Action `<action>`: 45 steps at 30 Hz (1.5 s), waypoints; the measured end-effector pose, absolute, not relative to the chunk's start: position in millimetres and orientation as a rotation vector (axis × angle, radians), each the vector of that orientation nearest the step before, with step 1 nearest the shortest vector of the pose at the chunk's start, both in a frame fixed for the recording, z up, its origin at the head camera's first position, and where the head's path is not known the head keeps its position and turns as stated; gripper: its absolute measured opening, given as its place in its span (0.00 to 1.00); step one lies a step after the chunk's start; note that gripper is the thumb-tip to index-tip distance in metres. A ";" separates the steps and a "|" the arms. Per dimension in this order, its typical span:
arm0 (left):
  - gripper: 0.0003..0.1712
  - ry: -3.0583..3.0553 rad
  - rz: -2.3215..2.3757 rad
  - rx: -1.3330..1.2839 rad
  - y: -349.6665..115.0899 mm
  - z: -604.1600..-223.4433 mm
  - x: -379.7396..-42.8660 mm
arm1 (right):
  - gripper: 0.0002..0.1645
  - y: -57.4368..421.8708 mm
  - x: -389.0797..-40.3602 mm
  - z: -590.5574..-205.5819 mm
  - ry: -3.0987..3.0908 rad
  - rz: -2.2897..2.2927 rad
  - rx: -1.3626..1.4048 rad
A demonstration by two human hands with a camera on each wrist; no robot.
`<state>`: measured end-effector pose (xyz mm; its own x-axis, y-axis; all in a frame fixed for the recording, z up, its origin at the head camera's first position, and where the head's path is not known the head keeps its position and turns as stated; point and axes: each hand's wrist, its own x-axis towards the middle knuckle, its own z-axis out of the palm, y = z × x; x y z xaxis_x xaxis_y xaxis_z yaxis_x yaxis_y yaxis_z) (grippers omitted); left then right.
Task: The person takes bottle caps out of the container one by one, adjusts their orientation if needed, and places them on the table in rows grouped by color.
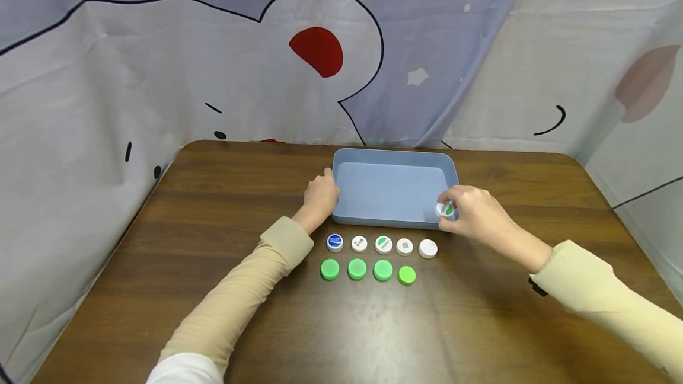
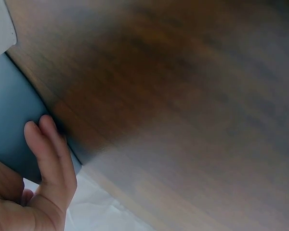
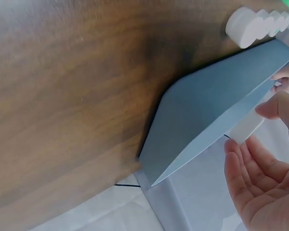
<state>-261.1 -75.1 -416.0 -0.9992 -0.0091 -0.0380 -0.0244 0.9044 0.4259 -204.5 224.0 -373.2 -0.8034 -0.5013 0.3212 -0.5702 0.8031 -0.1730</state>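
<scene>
My right hand [image 1: 477,209] pinches a white bottle cap with green and dark print [image 1: 445,210] between thumb and fingertips. It holds the cap at the front right corner of a shallow blue-grey tray [image 1: 395,221], on edge in the right wrist view, above the tray's rim. At the tray's left side, my left hand [image 1: 321,195] grips the wall; in the left wrist view two fingers [image 2: 53,154] lie along its outer face. In front of the tray stands a row of several white caps [image 1: 383,245], one with a blue top. Nearer still is a row of green caps [image 1: 357,269].
The brown wooden table [image 1: 224,188] carries everything. Behind it and along its sides hangs a printed curtain [image 1: 176,64] that meets the table's back edge. The tray stands near that edge, and its floor shows bare in the head view.
</scene>
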 end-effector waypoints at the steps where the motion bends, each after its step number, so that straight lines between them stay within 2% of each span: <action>1: 0.29 3.029 0.680 -0.027 -75.0 -416.1 -261.1 | 0.13 224.5 -202.8 -373.9 -2.736 0.384 0.820; 12: 0.29 3.019 0.691 -0.037 -74.9 -416.6 -261.6 | 0.14 235.5 -185.0 -388.9 -2.664 0.379 0.792; 27: 0.29 3.018 0.695 -0.038 -75.5 -416.3 -261.9 | 0.14 245.4 -163.1 -415.2 -2.495 0.383 0.929; 45: 0.29 3.020 0.676 -0.046 -75.1 -415.8 -261.5 | 0.14 246.8 -158.9 -431.4 -2.572 0.393 0.937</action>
<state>-261.5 -75.1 -415.8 -0.9985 -0.0186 -0.0519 -0.0390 0.9041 0.4255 -158.9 246.8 -431.4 -0.7087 -0.5558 0.4345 -0.6602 0.7396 -0.1307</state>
